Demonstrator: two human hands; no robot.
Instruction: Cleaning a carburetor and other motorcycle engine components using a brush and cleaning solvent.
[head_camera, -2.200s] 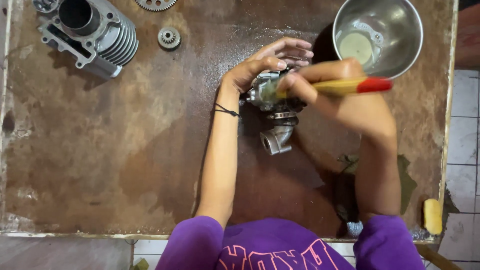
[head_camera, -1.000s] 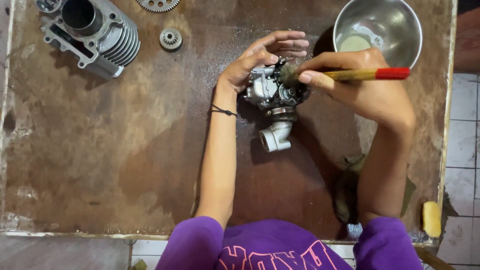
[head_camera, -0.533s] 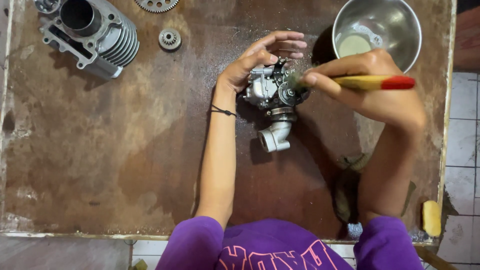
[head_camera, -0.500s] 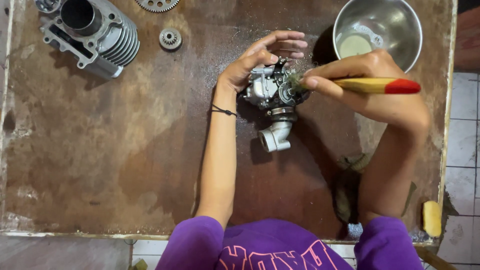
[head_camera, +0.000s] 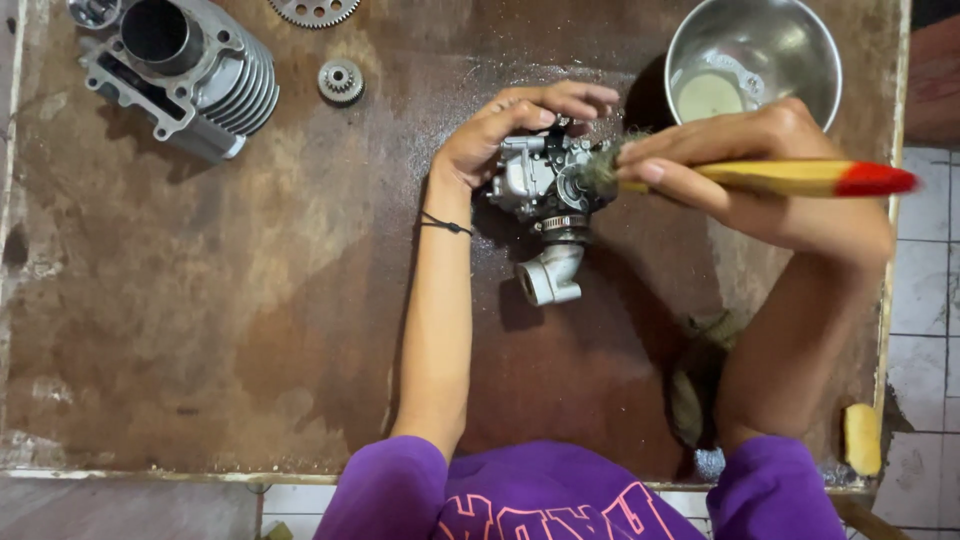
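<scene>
Head view, looking straight down on a stained brown worktable. The left hand is curled over the far side of a small grey metal carburettor, fingers wrapped round its top and holding it just above the table, a little right of centre. Its pale elbow-shaped intake pipe points toward the near edge. The right hand comes in from the right, fingers closed tight round a paintbrush with a yellow handle and red tip; the dark bristles press against the carburettor's right face.

Far right, just beyond the right hand, sits a round steel bowl with a shallow pool of pale liquid in it. Far left, a finned grey engine cylinder lies on its side, with a small gear near it and a larger toothed sprocket cut by the top edge. A yellow sponge-like block rests at the near right corner. No packages or signs are legible anywhere.
</scene>
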